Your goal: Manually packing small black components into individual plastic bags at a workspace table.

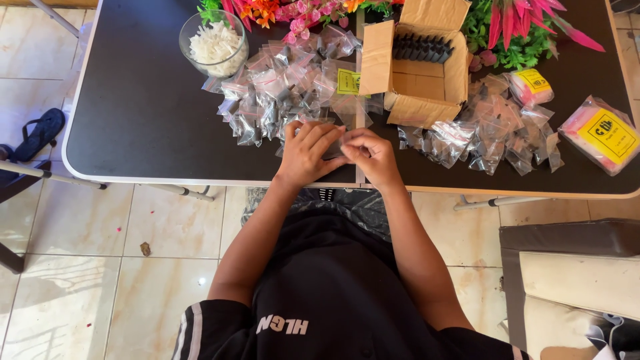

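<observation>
Head camera looks straight down at a dark folding table (133,127), where both hands meet at its near edge. The left hand (308,152) is curled, fingers bent over and pressing down on a small clear zip bag (335,148) lying flat on the tabletop; the right hand (375,155) is closed in a pinch on the same bag from the other side, thumb and fingertips together at what looks like its top edge. The bag is mostly hidden under the fingers, so what is inside it cannot be told.

Just beyond the left hand lies a heap of filled zip bags (280,93), each with a small dark piece inside, and a second heap (480,133) sits to the right, well apart from the first. Between them stands an open cardboard box (417,80) with a row of dark parts at its far end (neatly stacked on edge). A glass bowl of white plastic pieces (215,41) stands at the far left, artificial flowers (520,27) line the back edge, and packets with yellow labels (600,133) lie at the right.

Judging from the grip, the work in hand is pressing the bag's seal. It goes best with the bag kept flat, air pushed out first, and the pinch run along the whole strip so no gap stays at the corners.
</observation>
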